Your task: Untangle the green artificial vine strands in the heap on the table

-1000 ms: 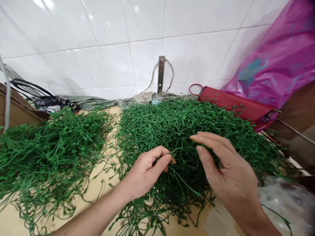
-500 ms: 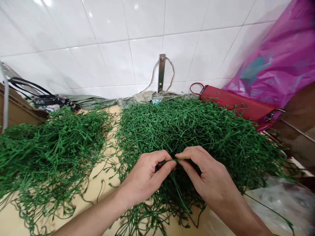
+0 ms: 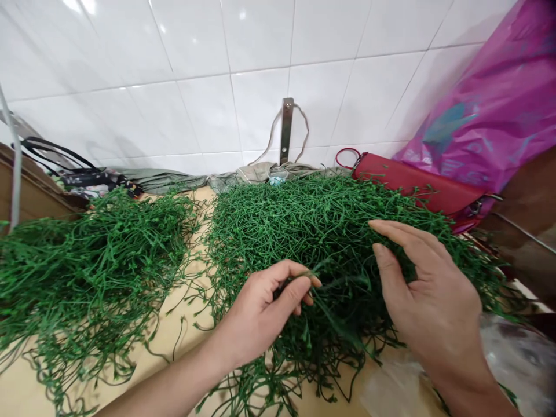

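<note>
My left hand (image 3: 278,307) pinches thin green plastic-looking stems (image 3: 328,313) between thumb and fingers. Their free ends trail to the right and are smeared by motion. Off to the right, my right hand (image 3: 425,284) is raised with thumb and fingertips apart, and nothing shows between them. Beneath both hands spreads a large heap of green stems (image 3: 278,226), many with small pale-green budded tips. A second heap of the same stems (image 3: 108,255) lies to the left on the tan tabletop (image 3: 191,301).
A red handbag (image 3: 417,179) and a purple plastic bag (image 3: 482,110) stand at the back right. Clear plastic (image 3: 521,359) lies front right. A metal bracket (image 3: 286,130) is fixed to the white tiled wall. At the left are a cardboard box (image 3: 26,191) and a patterned bag (image 3: 95,180).
My right hand has let go of the stems, moved up and right, and parted its fingers. My left hand stays nearly in place, still pinching stems.
</note>
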Demonstrator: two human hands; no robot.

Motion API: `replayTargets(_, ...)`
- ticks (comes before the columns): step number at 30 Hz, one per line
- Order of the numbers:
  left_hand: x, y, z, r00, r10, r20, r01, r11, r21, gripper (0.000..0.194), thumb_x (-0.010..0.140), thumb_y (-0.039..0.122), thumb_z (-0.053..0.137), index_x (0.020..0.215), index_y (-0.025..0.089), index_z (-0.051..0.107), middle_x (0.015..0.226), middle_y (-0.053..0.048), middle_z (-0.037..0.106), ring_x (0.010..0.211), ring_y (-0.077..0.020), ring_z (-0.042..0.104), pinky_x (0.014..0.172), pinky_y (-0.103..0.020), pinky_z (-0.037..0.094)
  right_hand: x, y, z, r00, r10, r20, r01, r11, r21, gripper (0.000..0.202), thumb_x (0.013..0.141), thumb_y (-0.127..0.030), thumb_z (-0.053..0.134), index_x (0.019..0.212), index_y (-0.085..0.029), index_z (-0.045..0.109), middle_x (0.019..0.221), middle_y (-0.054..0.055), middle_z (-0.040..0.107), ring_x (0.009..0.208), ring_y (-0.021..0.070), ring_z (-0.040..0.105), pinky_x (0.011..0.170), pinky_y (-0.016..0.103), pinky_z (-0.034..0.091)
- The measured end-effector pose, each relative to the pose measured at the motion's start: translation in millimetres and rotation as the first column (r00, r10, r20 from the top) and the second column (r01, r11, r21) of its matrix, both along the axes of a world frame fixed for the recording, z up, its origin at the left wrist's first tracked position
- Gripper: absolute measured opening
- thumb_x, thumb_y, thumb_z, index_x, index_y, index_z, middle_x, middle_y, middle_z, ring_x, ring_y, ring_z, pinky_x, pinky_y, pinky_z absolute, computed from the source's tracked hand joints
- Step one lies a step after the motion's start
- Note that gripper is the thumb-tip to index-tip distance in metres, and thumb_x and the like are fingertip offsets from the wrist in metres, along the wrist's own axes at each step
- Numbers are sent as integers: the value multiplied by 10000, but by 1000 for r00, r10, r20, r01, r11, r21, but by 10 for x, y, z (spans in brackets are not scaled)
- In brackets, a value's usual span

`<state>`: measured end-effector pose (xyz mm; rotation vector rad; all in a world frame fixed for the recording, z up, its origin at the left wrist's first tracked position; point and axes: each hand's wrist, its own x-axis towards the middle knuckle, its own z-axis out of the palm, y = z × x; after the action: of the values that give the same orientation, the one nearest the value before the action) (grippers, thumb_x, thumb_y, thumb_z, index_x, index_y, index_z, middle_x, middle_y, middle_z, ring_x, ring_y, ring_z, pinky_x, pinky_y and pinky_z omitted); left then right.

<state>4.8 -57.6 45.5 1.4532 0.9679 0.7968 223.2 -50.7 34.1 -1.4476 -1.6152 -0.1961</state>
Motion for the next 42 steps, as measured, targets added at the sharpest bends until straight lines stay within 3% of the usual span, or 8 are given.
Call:
replayTargets(3,-18,111,-77,994,101,33,-101,995,-7,250,947,371,583,1013,168,711,886,-33,665,760,-128,569,710,-233,458,-98,-45,29,996,87,1,-87,996,24,255,989,-249,515,1184,-226,677,1242,107,683,1176,242,621,1052,436,479)
replayTargets(10,2,167,-165,981,186,56,-184,982,-29,212,863,350,678,918,154,741,765,-13,647,685,-125,508,637,-239,410,-299,-138,-13,915,375,-150,-397,902,-169,167,943,-318,603,1066,-263,701,1030,24,754,977,183,699,891,321,567)
replayTargets(13,14,152,-164,978,196,71,-196,981,-15,170,856,316,690,900,157,732,785,-11,658,707,-124,524,656,-237,420,-360,-143,-61,905,357,-230,-413,866,-283,113,868,-337,685,956,-289,735,941,-13,773,883,185,722,827,318,582)
replayTargets(18,12,152,-116,976,202,80,-201,979,-23,174,854,325,696,870,154,717,722,6,627,666,-115,528,631,-232,419,-360,-123,-61,899,294,-325,-411,820,-398,130,878,-327,620,828,-290,734,808,-37,769,744,169,713,736,294,573)
replayTargets(22,7,154,-111,969,224,104,-221,974,-40,172,833,331,722,851,160,723,721,7,633,657,-113,522,616,-229,422,-375,-133,1,878,272,-394,-430,811,-397,202,906,-377,570,893,-280,747,868,-16,780,786,167,716,745,286,561)
replayTargets(28,11,143,-152,971,196,137,-200,980,15,89,825,259,742,796,176,754,838,-8,662,793,-123,575,719,-225,439,-442,-154,-6,871,279,-404,-446,795,-411,122,832,-366,649,850,-300,750,862,-46,777,795,162,704,792,290,537)
replayTargets(35,-1,152,-172,940,200,277,-150,970,-190,128,827,310,766,868,188,761,758,15,664,721,-102,558,707,-216,433,-419,-138,-7,877,295,-378,-449,783,-430,143,867,-331,591,801,-277,706,784,-50,746,729,156,677,734,288,517)
replayTargets(42,5,149,-169,967,139,214,-122,988,-91,98,859,281,729,863,184,742,842,-4,662,808,-129,577,759,-240,436,-480,-154,-96,865,296,-405,-449,818,-359,114,855,-346,634,850,-280,727,851,-28,762,812,175,692,762,305,512)
